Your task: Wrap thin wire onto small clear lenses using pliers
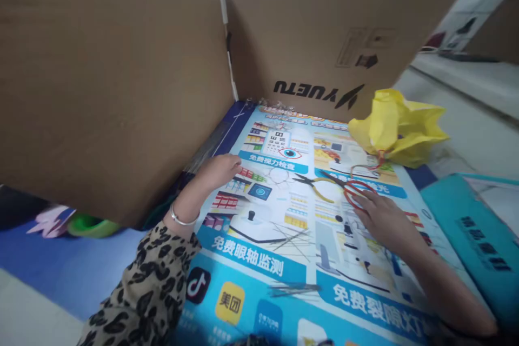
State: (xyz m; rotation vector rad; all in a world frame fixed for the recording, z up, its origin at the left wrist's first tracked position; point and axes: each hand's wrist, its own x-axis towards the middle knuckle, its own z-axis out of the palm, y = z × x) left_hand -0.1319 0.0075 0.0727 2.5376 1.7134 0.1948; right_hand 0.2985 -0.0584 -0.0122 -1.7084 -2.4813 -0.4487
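here, the right hand [379, 216] touches the red-handled scissors [359, 194].

The cardboard panel [308, 38] bears the brand "YUETU", inverted, and a black arrow sign. The poster [298, 213] carries the captions "免费视力检查", "免费眼轴监测" and "免费裂隙灯". Its yellow icon [230, 303] reads "美团"; its black icon [198, 285] shows a white musical-note logo. Characters on the teal box [454, 203] are blurred.
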